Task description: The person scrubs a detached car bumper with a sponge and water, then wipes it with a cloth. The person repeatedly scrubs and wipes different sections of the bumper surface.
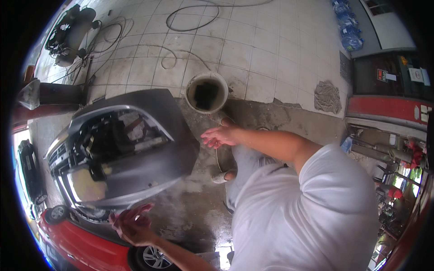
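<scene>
A crumpled reddish-pink cloth (143,212) is gripped in my left hand (134,235), low in the picture by the near side of a dark grey car body (149,169). Beige patches (87,185) mark that body, and dark parts show within its large framed area. My right hand (220,136) is held out with loosely bent fingers and nothing in it. It hovers over the floor, between the car body and my legs. A pale bucket (189,101) with something dark inside stands just beyond that hand, not touching it.
A red car (86,241) is at the lower left. An air compressor (74,34) stands at the far left, with hoses (169,25) looping over pale tiles. A grey rag (327,96) lies on the floor. Blue water jugs (350,31) and a cluttered shelf (384,151) line the right.
</scene>
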The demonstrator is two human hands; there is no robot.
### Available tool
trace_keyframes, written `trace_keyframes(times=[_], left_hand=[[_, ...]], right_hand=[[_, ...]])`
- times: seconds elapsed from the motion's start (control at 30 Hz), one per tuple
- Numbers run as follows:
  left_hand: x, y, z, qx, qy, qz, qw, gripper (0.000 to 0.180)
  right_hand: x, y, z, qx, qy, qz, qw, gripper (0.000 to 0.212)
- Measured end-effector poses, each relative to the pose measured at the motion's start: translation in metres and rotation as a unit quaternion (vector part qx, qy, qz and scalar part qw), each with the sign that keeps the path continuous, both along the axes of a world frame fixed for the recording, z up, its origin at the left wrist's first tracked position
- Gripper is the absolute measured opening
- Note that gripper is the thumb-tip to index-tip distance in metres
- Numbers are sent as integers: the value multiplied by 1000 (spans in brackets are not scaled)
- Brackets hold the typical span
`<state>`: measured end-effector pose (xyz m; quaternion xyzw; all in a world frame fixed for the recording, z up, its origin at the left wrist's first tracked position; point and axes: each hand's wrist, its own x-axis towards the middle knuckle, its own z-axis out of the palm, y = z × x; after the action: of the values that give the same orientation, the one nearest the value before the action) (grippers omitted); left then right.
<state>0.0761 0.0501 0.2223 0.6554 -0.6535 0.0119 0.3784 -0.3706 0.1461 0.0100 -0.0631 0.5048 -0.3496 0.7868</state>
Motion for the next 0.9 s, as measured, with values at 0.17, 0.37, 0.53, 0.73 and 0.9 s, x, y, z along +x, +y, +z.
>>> trace_keyframes(times=[0.17,0.37,0.53,0.73,0.9], left_hand=[[74,-163,-46,30,-296,26,954,34],[153,-269,-135,67,-315,-83,943,52],[101,-314,-165,132,-295,-69,944,57],[67,-327,-153,163,-277,-62,945,63],[64,-257,-115,140,-211,-14,967,69]], right_hand=[[-139,-66,-223,141,142,-149,968,27],[-199,-146,-441,83,621,174,760,29],[-195,-266,-542,25,573,104,812,50],[-150,-293,-605,12,555,292,779,74],[-127,-229,-517,41,412,150,898,63]])
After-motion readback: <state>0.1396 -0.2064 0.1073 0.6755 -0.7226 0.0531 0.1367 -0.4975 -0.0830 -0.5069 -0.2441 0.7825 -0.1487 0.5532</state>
